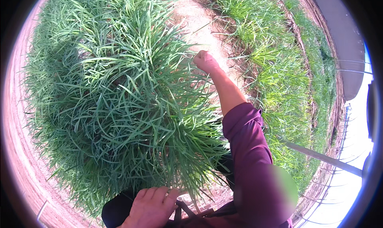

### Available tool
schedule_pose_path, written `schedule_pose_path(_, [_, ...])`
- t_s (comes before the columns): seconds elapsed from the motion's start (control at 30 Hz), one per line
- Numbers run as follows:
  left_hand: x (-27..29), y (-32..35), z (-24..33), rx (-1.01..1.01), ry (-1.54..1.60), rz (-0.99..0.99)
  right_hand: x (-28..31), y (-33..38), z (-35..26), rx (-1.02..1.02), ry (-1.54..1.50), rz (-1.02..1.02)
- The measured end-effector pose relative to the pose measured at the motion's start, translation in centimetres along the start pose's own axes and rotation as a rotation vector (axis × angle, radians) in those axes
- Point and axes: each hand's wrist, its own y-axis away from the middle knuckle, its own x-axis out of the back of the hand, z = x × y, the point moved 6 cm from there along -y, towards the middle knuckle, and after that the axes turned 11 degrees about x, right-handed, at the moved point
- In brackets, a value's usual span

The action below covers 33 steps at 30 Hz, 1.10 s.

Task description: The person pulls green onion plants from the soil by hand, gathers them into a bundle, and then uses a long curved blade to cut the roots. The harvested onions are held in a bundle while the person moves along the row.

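Note:
My right hand [206, 62] is stretched out over the strip of bare soil, just past the right edge of the dense leafy clump. Its fingers are closed in a fist, and whatever they may hold is too small to make out. Long, narrow green leaves [131, 92], like garlic chives or grass, fill the bed in front of me. Low at the front, my left hand [153, 206] is by my dark-clad knee [115, 208], close to the nearest leaves. Its fingers are curled together and their tips are hidden, so what lies under them does not show.
A pale soil path [195, 12] runs between this bed and a second row of green plants [275, 80] on the right. Beyond that, a grey pole [323, 156] slants across by a pale wall or sheet [339, 40]. Bare ground [24, 148] borders the left side.

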Motion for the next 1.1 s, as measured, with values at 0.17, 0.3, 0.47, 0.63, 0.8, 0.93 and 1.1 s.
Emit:
schedule_pose_path(0.17, [-1.0, 0.1, 0.1, 0.009, -0.070, -0.009, 1.8, 1.8, -2.9, -0.079, -0.138, 0.097])
schedule_pose_path(0.3, [-1.6, 0.3, 0.3, 0.008, -0.112, -0.036, 3.3, 2.5, -4.8, -0.113, -0.250, 0.228])
schedule_pose_path(0.47, [-1.2, 0.8, 0.7, -0.007, -0.114, -0.010, 5.1, 4.4, -5.9, -0.026, -0.195, 0.394])
schedule_pose_path(0.63, [-1.2, 1.3, 0.9, -0.025, -0.142, -0.007, 5.4, 5.0, -1.4, -0.025, 0.081, 0.352])
schedule_pose_path(0.8, [-1.4, 1.9, 0.9, -0.028, -0.165, 0.030, 5.7, 5.0, -6.1, 0.024, -0.271, 0.143])
schedule_pose_path(0.93, [-1.8, 1.8, 0.9, -0.020, -0.171, 0.046, 5.1, 4.8, -7.9, 0.065, -0.231, 0.121])
schedule_pose_path(1.1, [-1.6, 1.6, 0.8, -0.025, -0.144, 0.071, 2.9, 2.8, -6.5, 0.158, -0.229, 0.157])
